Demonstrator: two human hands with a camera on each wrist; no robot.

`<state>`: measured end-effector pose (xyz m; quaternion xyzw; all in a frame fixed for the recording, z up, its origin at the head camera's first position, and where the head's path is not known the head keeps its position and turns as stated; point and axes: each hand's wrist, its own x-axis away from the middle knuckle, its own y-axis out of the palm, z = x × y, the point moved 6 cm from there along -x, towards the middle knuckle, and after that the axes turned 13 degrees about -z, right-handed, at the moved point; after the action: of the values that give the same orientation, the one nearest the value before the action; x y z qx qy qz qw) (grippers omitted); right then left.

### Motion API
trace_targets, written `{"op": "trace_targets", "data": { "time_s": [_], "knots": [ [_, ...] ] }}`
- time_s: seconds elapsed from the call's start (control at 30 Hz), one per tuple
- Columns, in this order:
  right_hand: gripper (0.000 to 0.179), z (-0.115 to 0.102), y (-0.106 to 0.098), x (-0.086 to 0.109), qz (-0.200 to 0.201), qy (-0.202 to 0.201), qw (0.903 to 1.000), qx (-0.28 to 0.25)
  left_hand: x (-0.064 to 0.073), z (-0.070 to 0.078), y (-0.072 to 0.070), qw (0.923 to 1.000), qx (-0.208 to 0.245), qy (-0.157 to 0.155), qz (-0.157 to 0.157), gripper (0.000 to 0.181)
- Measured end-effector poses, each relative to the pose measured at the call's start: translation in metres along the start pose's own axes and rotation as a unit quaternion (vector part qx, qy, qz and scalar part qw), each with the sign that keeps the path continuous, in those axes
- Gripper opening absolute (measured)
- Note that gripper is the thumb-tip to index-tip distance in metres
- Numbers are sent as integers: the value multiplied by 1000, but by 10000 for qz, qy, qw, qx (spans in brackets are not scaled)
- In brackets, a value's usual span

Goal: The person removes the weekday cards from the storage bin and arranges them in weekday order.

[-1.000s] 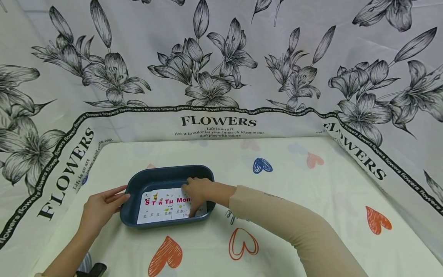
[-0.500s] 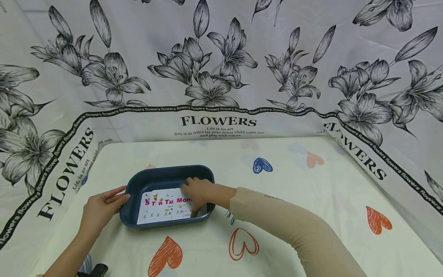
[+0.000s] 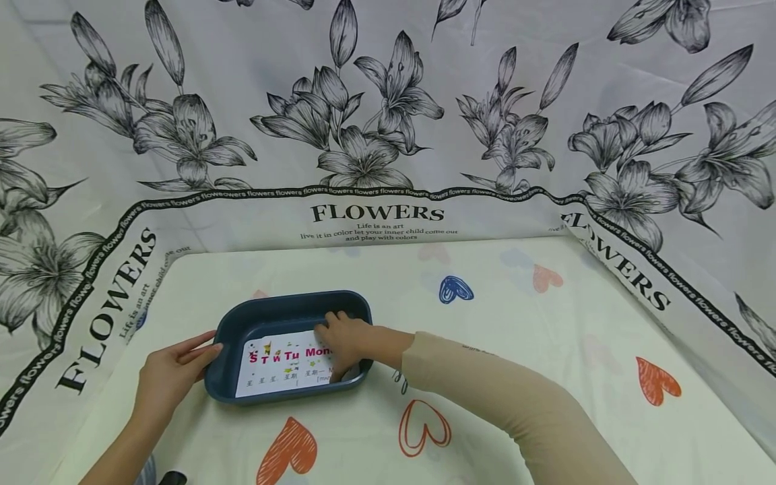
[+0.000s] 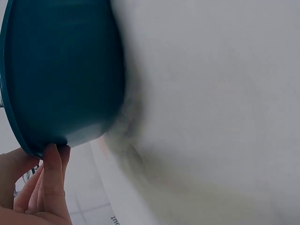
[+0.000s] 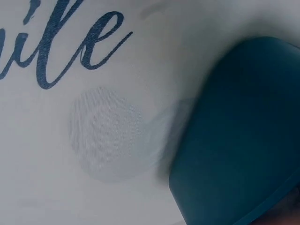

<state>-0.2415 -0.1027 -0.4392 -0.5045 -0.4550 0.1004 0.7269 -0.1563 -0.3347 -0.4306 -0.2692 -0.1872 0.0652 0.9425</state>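
A dark blue plastic basin (image 3: 261, 316) stands left of centre on the table, seen from outside in the left wrist view (image 4: 65, 70). Overlapping white weekday flashcards (image 3: 279, 367) lie fanned inside, with pink letters on top and Chinese characters below. My left hand (image 3: 172, 377) pinches the basin's left rim between thumb and fingers. Reaching in from the right, my right hand (image 3: 348, 340) grips the right end of the cards, fingers at their far edge and thumb at the near edge. It covers part of the "Monday" card.
A pale tablecloth (image 3: 503, 404) printed with hearts covers the table. Behind it hangs a white curtain (image 3: 388, 155) with black flower drawings. The end of a dark object (image 3: 173, 478) shows at the bottom left, beside a grey striped thing (image 3: 145, 471).
The head view has shifted slightly, moving the scene a little to the left. Both hands keep their places on the basin and the cards.
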Motion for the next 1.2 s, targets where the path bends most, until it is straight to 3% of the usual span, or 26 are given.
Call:
{"op": "trace_targets", "data": {
  "time_s": [0.63, 0.93, 1.2],
  "knots": [
    [97, -3, 0, 2, 169, 16, 9998, -83, -5, -7, -2, 9997, 254, 15, 11, 67],
    [95, -6, 0, 0, 212, 15, 9995, -226, -2, -3, -2, 9995, 262, -48, 141, 61],
    [89, -6, -2, 3, 280, 29, 9991, -306, 1, -1, 0, 9995, 317, 37, -26, 60]
  ]
}}
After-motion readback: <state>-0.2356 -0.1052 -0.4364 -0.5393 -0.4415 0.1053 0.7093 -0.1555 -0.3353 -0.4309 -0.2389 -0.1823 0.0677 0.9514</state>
